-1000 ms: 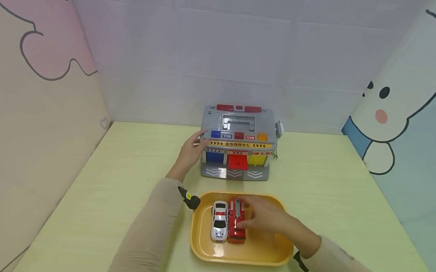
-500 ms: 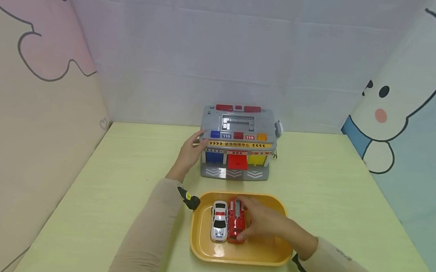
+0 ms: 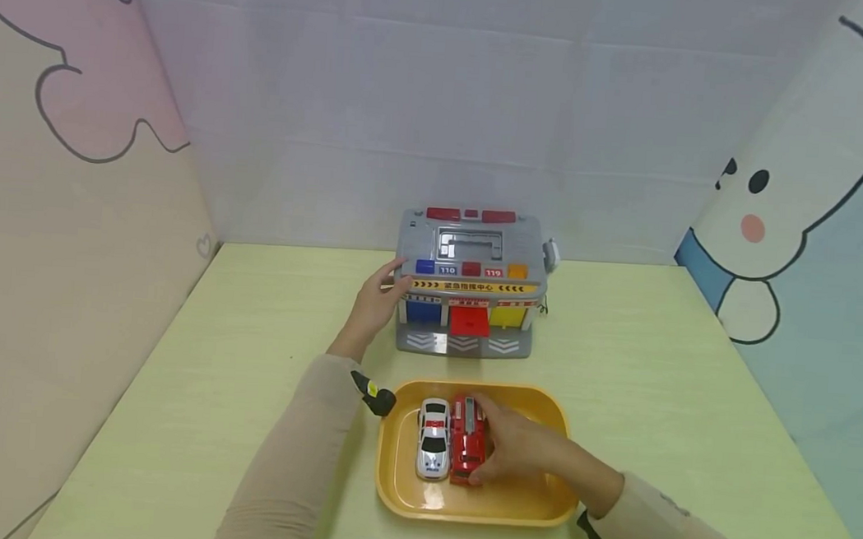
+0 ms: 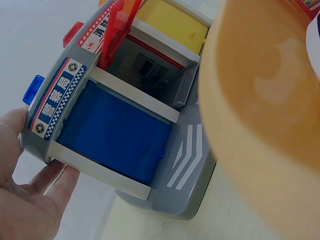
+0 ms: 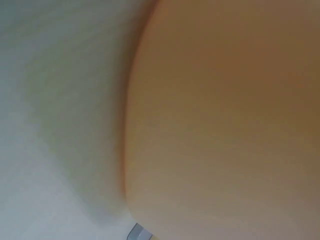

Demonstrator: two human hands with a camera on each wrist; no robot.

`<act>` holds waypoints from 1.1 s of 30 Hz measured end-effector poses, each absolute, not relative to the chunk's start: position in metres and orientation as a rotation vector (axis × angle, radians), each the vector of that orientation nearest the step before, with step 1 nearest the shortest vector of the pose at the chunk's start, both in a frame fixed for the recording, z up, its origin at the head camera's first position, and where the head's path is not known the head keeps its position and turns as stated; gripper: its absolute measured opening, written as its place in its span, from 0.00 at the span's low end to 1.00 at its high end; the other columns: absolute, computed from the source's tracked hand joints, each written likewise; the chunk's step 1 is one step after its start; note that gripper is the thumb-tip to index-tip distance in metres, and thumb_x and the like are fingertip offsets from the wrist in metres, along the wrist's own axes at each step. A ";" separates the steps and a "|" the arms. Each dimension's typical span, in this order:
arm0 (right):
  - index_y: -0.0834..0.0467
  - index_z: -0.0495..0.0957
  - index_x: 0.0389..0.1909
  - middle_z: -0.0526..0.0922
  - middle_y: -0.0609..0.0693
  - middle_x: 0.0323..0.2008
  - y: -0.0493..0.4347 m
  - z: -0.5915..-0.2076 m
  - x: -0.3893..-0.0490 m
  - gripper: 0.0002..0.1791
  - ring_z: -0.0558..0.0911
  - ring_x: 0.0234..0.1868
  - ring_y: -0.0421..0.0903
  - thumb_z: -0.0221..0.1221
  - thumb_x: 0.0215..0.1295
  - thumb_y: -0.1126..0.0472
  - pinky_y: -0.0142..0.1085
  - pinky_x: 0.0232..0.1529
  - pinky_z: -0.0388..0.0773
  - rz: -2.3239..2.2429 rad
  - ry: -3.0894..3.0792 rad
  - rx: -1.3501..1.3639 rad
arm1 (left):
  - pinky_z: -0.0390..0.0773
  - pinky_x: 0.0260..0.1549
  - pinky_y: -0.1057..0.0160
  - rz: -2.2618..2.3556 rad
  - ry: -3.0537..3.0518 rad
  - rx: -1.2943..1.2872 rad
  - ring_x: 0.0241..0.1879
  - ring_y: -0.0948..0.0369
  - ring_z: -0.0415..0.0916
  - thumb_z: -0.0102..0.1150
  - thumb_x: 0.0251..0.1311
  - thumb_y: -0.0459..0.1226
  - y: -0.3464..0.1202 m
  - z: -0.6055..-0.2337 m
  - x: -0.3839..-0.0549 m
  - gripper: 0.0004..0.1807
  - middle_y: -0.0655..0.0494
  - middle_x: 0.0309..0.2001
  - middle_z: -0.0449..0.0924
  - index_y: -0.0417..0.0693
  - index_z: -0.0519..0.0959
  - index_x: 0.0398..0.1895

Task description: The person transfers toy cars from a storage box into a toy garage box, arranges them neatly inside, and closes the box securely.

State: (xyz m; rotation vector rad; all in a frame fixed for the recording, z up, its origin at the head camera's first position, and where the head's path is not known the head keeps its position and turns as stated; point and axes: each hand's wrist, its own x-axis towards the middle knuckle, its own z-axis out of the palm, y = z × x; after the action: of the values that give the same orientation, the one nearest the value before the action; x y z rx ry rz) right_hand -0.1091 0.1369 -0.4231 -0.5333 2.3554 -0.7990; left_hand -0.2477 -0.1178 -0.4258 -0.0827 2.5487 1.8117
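A grey toy emergency station (image 3: 470,247) stands at the back of the table, with blue, red and yellow doors. Its middle red door (image 4: 116,32) sticks out, raised; the blue door (image 4: 115,132) is down. My left hand (image 3: 375,303) holds the station's left edge, the thumb at the roof and the fingers against the side wall. In the yellow tray (image 3: 521,506) a white toy police car (image 3: 433,443) lies beside a red toy fire truck (image 3: 468,437). My right hand (image 3: 528,448) grips the fire truck by its two ends, from the right. The right wrist view shows mostly blurred tray wall (image 5: 225,120).
A small grey-white piece (image 3: 552,256) projects from the station's right side, with dark cords below. The pale table (image 3: 689,417) is bounded by a plain back curtain (image 3: 485,116) and printed side panels (image 3: 843,328).
My right thumb has moved down to the front end of the fire truck, and the fingers have closed on its far end. The truck shifts very slightly. My left hand stays in place.
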 end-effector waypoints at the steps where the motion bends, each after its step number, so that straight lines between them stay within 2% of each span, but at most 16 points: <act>1: 0.58 0.55 0.70 0.74 0.53 0.51 0.137 -0.423 -0.109 0.57 0.74 0.48 0.51 0.79 0.41 0.53 0.51 0.54 0.75 -0.815 2.351 -0.533 | 0.71 0.58 0.46 1.810 2.548 -0.086 0.62 0.46 0.67 0.52 0.70 0.51 -0.118 -0.426 -0.248 0.29 0.44 0.62 0.67 0.60 0.64 0.72; 5: 0.58 0.55 0.70 0.76 0.51 0.42 0.138 -0.425 -0.107 0.57 0.75 0.41 0.49 0.80 0.40 0.56 0.47 0.46 0.79 -0.864 2.341 -0.490 | 0.71 0.58 0.46 1.797 2.550 -0.097 0.62 0.46 0.67 0.52 0.70 0.52 -0.118 -0.426 -0.247 0.29 0.44 0.63 0.67 0.61 0.64 0.72; 10: 0.54 0.53 0.72 0.77 0.50 0.39 0.139 -0.424 -0.106 0.59 0.76 0.39 0.48 0.79 0.40 0.60 0.46 0.44 0.78 -0.894 2.334 -0.427 | 0.71 0.57 0.46 1.795 2.555 -0.099 0.62 0.46 0.67 0.52 0.70 0.51 -0.118 -0.424 -0.245 0.29 0.44 0.62 0.67 0.61 0.63 0.73; 18: 0.52 0.52 0.72 0.78 0.53 0.43 0.146 -0.425 -0.104 0.60 0.78 0.43 0.50 0.79 0.40 0.64 0.50 0.47 0.79 -1.005 2.268 -0.438 | 0.71 0.58 0.47 1.785 2.560 -0.106 0.62 0.46 0.67 0.52 0.70 0.51 -0.117 -0.424 -0.245 0.29 0.45 0.63 0.67 0.61 0.63 0.73; 33: 0.53 0.50 0.74 0.74 0.57 0.47 0.152 -0.413 -0.107 0.62 0.77 0.44 0.52 0.78 0.38 0.69 0.48 0.46 0.79 -1.076 2.182 -0.482 | 0.71 0.58 0.46 1.789 2.561 -0.085 0.62 0.46 0.67 0.52 0.70 0.51 -0.118 -0.425 -0.247 0.29 0.44 0.63 0.67 0.60 0.63 0.73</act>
State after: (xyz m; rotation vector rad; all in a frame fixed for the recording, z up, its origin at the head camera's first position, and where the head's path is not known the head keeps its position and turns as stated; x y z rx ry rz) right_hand -0.1074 0.1521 -0.4128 -0.4815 2.1817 -1.0758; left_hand -0.2469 -0.1177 -0.4253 -0.0849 2.5608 1.7895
